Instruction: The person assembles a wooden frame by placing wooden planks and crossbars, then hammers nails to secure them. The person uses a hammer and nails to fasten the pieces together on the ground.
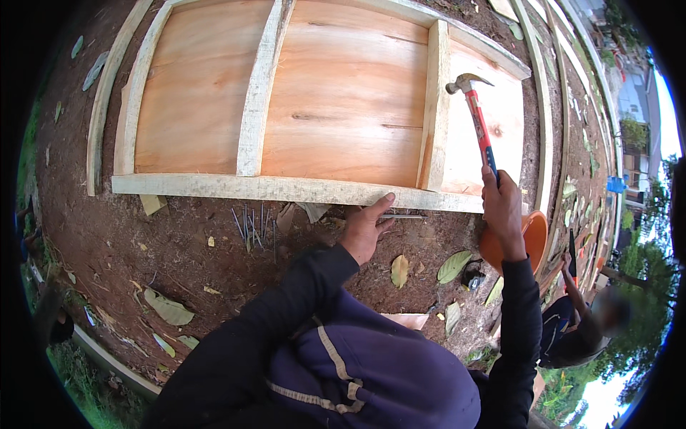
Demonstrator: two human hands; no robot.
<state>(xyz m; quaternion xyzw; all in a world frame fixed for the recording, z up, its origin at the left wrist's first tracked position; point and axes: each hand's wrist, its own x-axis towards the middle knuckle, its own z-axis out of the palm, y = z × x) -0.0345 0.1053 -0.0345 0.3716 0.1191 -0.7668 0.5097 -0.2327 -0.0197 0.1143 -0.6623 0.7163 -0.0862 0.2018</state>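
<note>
Partly built wooden frame, seen from where I stand beside the worker. The frame's near rail [193,187] runs across the middle of the picture; above it, a plywood sheet [343,93] fills the upper centre, divided by two cross-pieces [264,79]. Sheet, rails and cross-pieces all lie in position, so the layout appears complete; how firmly the joints are fastened cannot be told from here.

Right hand [502,204], right of centre: closed around the lower handle of a claw hammer [479,125], whose head shows over the pale right-hand bay (whether it touches the wood is unclear). Left hand [368,229], centre: thumb against the near rail, fingers just below it; whether it grips the rail cannot be told. A slim metal piece [411,216] lies just beside its fingertips.

Lower left of centre: a loose cluster of nails [246,223] on the soil, unused, suggesting that some fastening is left to do. At the frame's left and right, long timbers [541,107] lie apart from the panel, seemingly not part of it. An orange rounded object [494,249] sits below the right hand; a co-worker [572,336] occupies the lower right.
</note>
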